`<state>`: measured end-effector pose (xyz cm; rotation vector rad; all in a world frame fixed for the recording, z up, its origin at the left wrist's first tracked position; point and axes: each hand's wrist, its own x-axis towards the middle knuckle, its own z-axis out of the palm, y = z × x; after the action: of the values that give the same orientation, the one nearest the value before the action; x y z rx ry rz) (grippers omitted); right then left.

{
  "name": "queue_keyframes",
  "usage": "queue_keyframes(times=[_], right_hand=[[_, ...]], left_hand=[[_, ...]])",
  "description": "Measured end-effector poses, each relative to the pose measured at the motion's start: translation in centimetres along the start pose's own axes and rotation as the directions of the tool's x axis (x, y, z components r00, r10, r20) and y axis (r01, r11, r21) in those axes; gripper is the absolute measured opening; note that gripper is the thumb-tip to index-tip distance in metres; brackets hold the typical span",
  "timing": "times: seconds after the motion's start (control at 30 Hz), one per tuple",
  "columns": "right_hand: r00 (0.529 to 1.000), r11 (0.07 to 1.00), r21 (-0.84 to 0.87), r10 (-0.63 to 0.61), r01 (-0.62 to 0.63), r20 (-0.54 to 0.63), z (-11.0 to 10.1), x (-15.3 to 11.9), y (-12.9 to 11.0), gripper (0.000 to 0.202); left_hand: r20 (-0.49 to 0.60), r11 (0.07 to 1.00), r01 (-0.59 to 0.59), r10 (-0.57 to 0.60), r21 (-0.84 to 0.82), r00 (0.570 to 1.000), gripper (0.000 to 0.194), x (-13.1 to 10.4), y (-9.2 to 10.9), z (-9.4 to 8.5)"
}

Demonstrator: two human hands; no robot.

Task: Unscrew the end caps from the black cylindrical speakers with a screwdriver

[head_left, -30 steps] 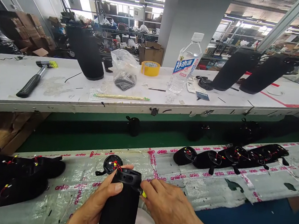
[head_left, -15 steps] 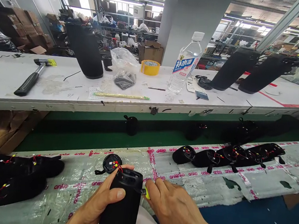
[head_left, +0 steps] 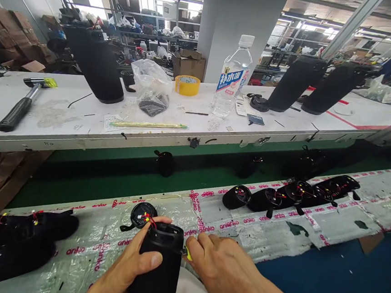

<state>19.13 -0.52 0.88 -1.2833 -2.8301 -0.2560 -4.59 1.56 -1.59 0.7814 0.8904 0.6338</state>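
A black fabric-covered cylinder [head_left: 157, 271] stands upright at the bottom centre, its open rim facing up. My left hand [head_left: 128, 264] is wrapped round its left side, thumb across the front. Red wires run from the rim to a round black cap [head_left: 144, 214] hanging behind my left fingers. My right hand [head_left: 219, 267] is closed on a small yellow tool [head_left: 188, 254], mostly hidden in the fingers. The tool's dark tip touches the cylinder's right side just below the rim.
Several black cylinders with wires lie on the plastic-covered surface [head_left: 242, 242] to the right, others at the left. On the white bench [head_left: 141, 137] are a hammer [head_left: 17, 108], yellow tape [head_left: 187, 86], a plastic bottle [head_left: 234, 79], a plastic bag [head_left: 151, 85] and upright black cylinders [head_left: 94, 67].
The whole view has shifted, with the bench items now further left. Both hands keep their hold, and the cylinder sits slightly further left and looks a little more tilted.
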Motion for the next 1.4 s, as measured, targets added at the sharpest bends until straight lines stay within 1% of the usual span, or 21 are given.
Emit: queue_keyframes(times=[0.13, 0.17, 0.23, 0.3, 0.33, 0.4, 0.43, 0.5, 0.57, 0.63, 0.7, 0.77, 0.83, 0.9, 1.0, 1.13, 1.27, 1.33, 1.4], right_hand=[[0.995, 0.996, -0.033, -0.078, 0.08, 0.057, -0.7, 0.2, 0.3, 0.02], [0.994, 0.995, -0.027, -0.093, 0.095, 0.062, -0.8, 0.3, 0.4, 0.02], [0.994, 0.996, 0.01, -0.094, 0.093, 0.058, -0.6, 0.6, 0.5, 0.019], [0.998, 0.993, 0.109, -0.053, 0.048, 0.036, 0.0, 0.8, 0.7, 0.014], [1.0, 0.982, 0.187, -0.024, 0.021, 0.011, 0.4, 0.8, 0.8, 0.013], [0.995, 0.932, 0.358, 0.081, -0.056, -0.055, 1.1, 0.8, 1.0, 0.015], [0.986, 0.901, 0.424, 0.143, -0.094, -0.085, 1.4, 0.6, 1.1, 0.015], [0.964, 0.864, 0.476, 0.242, -0.163, -0.11, 1.6, 0.3, 1.3, 0.017], [0.961, 0.874, 0.442, 0.264, -0.201, -0.085, 1.5, 0.1, 1.2, 0.019], [0.973, 0.904, 0.385, 0.224, -0.186, -0.054, 1.1, 0.2, 0.8, 0.023], [0.988, 0.938, 0.32, 0.151, -0.132, -0.034, 0.5, 0.6, 0.4, 0.025], [0.998, 0.971, 0.232, 0.063, -0.061, 0.001, -0.1, 1.0, 0.1, 0.02], [0.998, 0.989, 0.149, -0.012, 0.003, 0.059, -0.7, 1.3, 0.2, 0.015], [0.992, 0.993, 0.104, -0.061, 0.049, 0.11, -1.2, 1.6, 0.4, 0.011], [0.984, 0.995, 0.084, -0.075, 0.061, 0.164, -1.8, 1.8, 0.8, 0.008], [0.968, 0.991, 0.094, -0.112, 0.093, 0.223, -2.0, 1.8, 0.7, 0.01], [0.964, 0.992, 0.067, -0.123, 0.11, 0.235, -2.4, 1.8, 0.6, 0.007], [0.958, 0.991, 0.045, -0.135, 0.128, 0.255, -2.6, 1.8, 0.7, 0.012], [0.95, 0.986, 0.045, -0.168, 0.162, 0.262, -2.3, 1.8, 0.9, 0.021]], left_hand=[[-0.022, 0.999, -0.003, 0.004, 0.045, 1.0, 0.082, 0.1, 0.0, 0.0], [-0.019, 0.999, 0.003, -0.002, 0.034, 1.0, 0.082, 0.2, -0.1, -0.1], [-0.007, 0.999, 0.016, -0.016, -0.042, 1.0, 0.082, 0.4, -0.6, -0.2], [-0.004, 0.988, 0.012, -0.012, -0.153, 1.0, 0.08, 0.7, -1.3, -0.2], [-0.007, 0.978, 0.003, -0.005, -0.211, 1.0, 0.08, 0.8, -1.6, -0.3], [-0.013, 0.955, 0.004, -0.008, -0.297, 1.0, 0.083, 1.0, -2.2, -0.3], [-0.015, 0.949, 0.014, -0.02, -0.316, 1.0, 0.085, 1.1, -2.3, -0.3], [-0.018, 0.946, 0.044, -0.052, -0.322, 0.998, 0.089, 1.2, -2.4, -0.4], [-0.033, 0.954, 0.049, -0.061, -0.295, 0.998, 0.091, 1.1, -2.2, -0.4], [-0.043, 0.962, 0.037, -0.051, -0.272, 0.998, 0.089, 1.1, -1.9, -0.5], [-0.028, 0.969, 0.022, -0.03, -0.247, 0.999, 0.086, 1.0, -1.6, -0.5], [0.005, 0.976, 0.019, -0.019, -0.217, 1.0, 0.086, 1.0, -1.4, -0.5], [0.017, 0.988, 0.015, -0.013, -0.156, 1.0, 0.087, 0.9, -1.1, -0.4], [0.009, 0.996, 0.013, -0.012, -0.086, 1.0, 0.087, 0.8, -0.7, -0.2], [-0.02, 1.0, -0.008, 0.008, -0.001, 1.0, 0.086, 0.6, 0.0, 0.1], [-0.047, 0.995, -0.038, 0.042, 0.088, 0.998, 0.086, 0.3, 0.4, 0.4], [-0.055, 0.988, -0.052, 0.06, 0.147, 0.997, 0.087, 0.4, 0.3, 0.7], [-0.08, 0.979, -0.05, 0.066, 0.195, 0.995, 0.086, 0.5, 0.2, 0.9], [-0.122, 0.966, -0.046, 0.079, 0.253, 0.989, 0.085, 0.6, 0.1, 1.0]])
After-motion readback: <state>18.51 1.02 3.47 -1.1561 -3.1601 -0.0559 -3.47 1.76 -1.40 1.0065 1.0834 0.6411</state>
